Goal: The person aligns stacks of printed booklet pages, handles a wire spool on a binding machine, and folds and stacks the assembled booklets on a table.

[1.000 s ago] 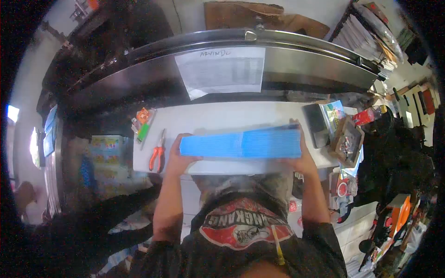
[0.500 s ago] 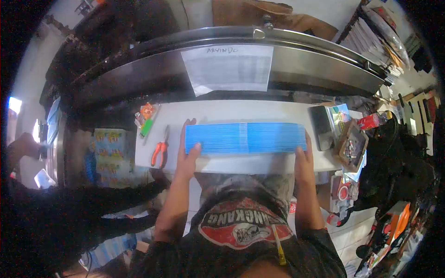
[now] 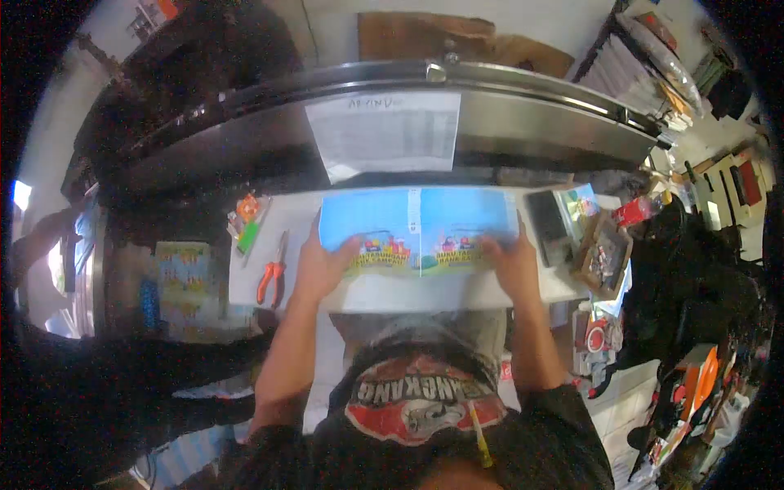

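Observation:
A stack of blue printed sheets (image 3: 371, 216) lies across the white tabletop, its printed face with cartoon pictures and yellow lettering turned up. A pale strip runs down its middle. My left hand (image 3: 321, 263) grips the left end, thumb over the top face and fingers hidden at the side. At the right end my right hand (image 3: 514, 260) holds the stack the same way, its thumb a little blurred. Left of my left hand, red-handled pliers (image 3: 271, 276) rest on the white table (image 3: 392, 300).
A green item (image 3: 247, 237) lies near the table's left end. On the right are a dark phone-like object (image 3: 545, 227), a wooden box (image 3: 603, 260) with small items and a red bottle (image 3: 633, 212). A written sheet (image 3: 388, 139) hangs on the metal panel behind.
The stack has tipped: its ridged blue edges faced me before, and now its printed face shows. Both thumbs have moved inward over it. The whole view has shifted slightly.

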